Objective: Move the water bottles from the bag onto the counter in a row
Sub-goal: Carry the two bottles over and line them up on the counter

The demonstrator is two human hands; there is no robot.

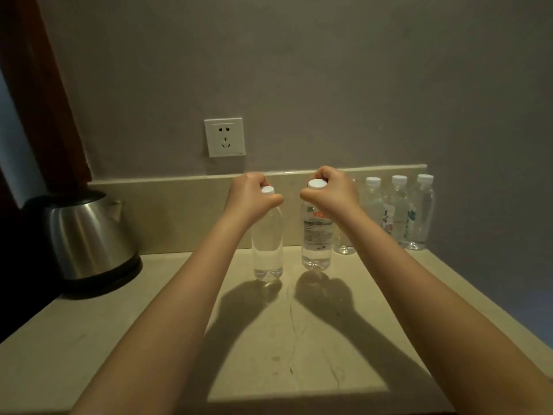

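My left hand [251, 194] grips the neck of a clear water bottle [267, 250] just under its white cap. My right hand [332, 190] grips another clear bottle [317, 238], this one with a printed label, by its neck. Both bottles are upright with their bases at or just above the beige counter [269, 339]. To the right, several more white-capped bottles [398, 211] stand in a row against the backsplash, one partly hidden behind my right wrist. The bag is out of view.
A steel electric kettle [86, 235] on a black base sits at the counter's left. A white wall socket [225, 136] is above the backsplash. The counter's right edge runs diagonally past the bottle row. A dark wooden frame stands at far left.
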